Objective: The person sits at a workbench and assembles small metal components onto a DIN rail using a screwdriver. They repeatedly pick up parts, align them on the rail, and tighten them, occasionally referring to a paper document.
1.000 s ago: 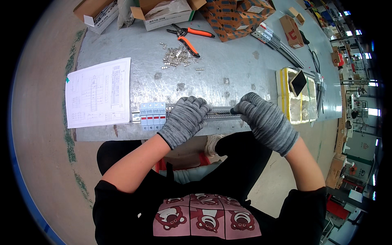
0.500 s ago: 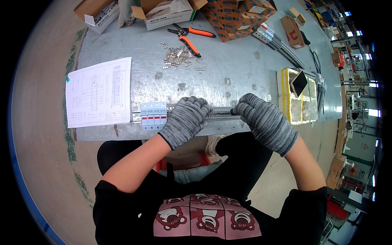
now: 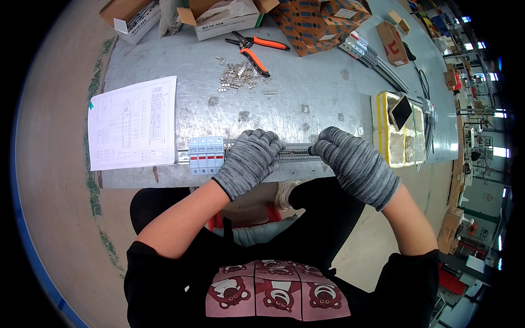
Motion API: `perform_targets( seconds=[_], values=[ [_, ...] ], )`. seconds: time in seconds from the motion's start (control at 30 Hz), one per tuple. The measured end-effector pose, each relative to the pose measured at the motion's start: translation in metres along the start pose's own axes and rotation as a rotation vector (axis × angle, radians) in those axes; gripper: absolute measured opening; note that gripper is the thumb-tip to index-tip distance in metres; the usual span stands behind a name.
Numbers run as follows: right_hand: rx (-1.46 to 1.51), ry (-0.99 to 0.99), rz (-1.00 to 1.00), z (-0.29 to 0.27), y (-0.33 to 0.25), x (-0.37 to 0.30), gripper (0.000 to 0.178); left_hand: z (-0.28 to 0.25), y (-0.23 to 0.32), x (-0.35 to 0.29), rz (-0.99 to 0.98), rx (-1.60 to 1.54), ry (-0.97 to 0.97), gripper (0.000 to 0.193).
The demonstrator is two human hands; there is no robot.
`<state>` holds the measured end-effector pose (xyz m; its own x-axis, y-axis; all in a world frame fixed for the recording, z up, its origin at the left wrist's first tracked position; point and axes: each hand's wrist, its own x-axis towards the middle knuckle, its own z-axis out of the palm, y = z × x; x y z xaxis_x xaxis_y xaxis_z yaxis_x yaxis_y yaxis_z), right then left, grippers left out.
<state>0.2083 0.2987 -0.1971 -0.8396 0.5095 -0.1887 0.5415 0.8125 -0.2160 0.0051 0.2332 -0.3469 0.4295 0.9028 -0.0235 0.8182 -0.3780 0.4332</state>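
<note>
Both my hands wear grey knitted gloves above a row of terminal blocks (image 3: 295, 151) on a metal rail (image 3: 182, 156) along the table's near edge. My left hand (image 3: 250, 163) is closed over the left part of the row, fingers curled around it. Light blue fuse holders (image 3: 206, 156) with red windows stand side by side on the rail, just left of that hand. At the row's right end, my right hand (image 3: 354, 165) is closed in a pinch. A small dark end (image 3: 311, 150) pokes out at its fingertips; the rest is hidden in the glove.
A wiring drawing (image 3: 134, 124) lies at the left. Farther back are loose small metal parts (image 3: 240, 75), orange-handled wire strippers (image 3: 256, 48) and open cartons (image 3: 227, 24). A yellow-banded divided box (image 3: 381, 128) stands to the right, with slotted rails (image 3: 377, 60) behind it.
My right hand has shifted very slightly left and toward me, its pinch unchanged. The left hand and the row of terminal blocks look the same.
</note>
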Motion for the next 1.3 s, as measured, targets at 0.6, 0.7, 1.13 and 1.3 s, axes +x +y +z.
perform_targets(
  seconds=[0.6, 0.7, 1.13, 1.3],
  values=[
    [-0.122, -0.332, 0.119, -0.03, -0.026, 0.028, 0.037, 0.0, 0.0, -0.001, -0.01, -0.008, -0.004, 0.051],
    [-0.142, -0.203, -0.064, -0.018, -0.016, 0.019, 0.037, -0.001, 0.001, -0.002, -0.004, 0.015, 0.021, 0.051],
    [-0.244, -0.527, 0.282, -0.028, -0.031, 0.038, 0.045, 0.003, -0.001, -0.001, 0.005, 0.006, 0.031, 0.051],
    [-0.14, -0.322, 0.079, -0.026, -0.028, 0.028, 0.049, 0.0, 0.0, -0.002, 0.009, 0.025, 0.038, 0.051]
  ],
)
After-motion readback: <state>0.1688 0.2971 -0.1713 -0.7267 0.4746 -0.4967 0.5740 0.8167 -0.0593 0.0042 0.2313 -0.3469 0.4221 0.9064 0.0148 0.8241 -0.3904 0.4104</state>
